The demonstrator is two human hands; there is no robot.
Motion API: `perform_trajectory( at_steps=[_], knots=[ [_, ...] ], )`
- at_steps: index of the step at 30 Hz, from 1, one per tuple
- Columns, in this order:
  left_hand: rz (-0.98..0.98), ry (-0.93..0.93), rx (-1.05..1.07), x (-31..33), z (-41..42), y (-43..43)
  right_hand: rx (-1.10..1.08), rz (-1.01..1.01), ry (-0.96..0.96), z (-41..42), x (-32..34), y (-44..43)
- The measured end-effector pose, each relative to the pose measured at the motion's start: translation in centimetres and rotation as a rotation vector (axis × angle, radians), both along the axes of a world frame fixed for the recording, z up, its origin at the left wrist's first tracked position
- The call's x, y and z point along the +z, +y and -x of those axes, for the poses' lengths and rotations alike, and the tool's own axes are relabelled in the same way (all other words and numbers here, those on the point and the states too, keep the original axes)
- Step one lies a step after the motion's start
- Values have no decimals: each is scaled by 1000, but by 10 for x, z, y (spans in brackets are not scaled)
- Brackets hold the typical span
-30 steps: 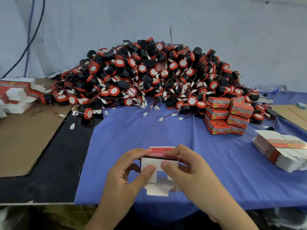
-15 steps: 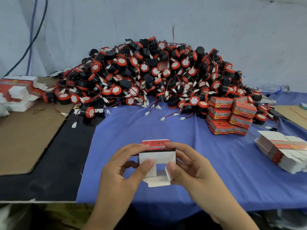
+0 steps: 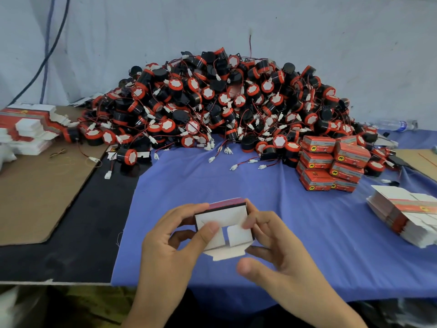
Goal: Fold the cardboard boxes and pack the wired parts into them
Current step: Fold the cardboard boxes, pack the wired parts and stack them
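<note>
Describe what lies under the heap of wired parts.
Blue cloth shows under the front of the heap, black tabletop under its left. Beneath the middle, the parts hide the surface.

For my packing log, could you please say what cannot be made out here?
Head view:
Inside of the small red-and-white cardboard box: hidden by its flaps, left hand, right hand.
Print on the stacked closed red boxes: too small.
The flat white-and-red box blanks: cut by right edge.
The pile of black-and-red wired parts: lower ones buried.
</note>
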State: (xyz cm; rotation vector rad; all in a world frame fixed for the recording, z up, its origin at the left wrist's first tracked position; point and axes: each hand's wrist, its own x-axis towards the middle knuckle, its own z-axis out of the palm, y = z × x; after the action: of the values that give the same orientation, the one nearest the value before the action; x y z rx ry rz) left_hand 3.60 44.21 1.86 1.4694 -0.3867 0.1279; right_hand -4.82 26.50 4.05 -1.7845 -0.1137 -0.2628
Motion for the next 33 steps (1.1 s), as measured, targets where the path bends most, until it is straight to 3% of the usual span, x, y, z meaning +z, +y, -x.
perform_trajectory(
  at_steps=[10,16,22,33],
  knots=[
    [-38,-170,-57,2,17,-14,-346,-380,-104,-5,-7,25],
    [49,-187,2,-9,21,-23,-386,-395,-90,-4,-6,35],
    [332,56,7,-13,29,-38,-430,-416,-70,-9,-10,47],
    [264,11,160,-4,38,-48,-541,-424,-56,-12,-10,53]
  ],
)
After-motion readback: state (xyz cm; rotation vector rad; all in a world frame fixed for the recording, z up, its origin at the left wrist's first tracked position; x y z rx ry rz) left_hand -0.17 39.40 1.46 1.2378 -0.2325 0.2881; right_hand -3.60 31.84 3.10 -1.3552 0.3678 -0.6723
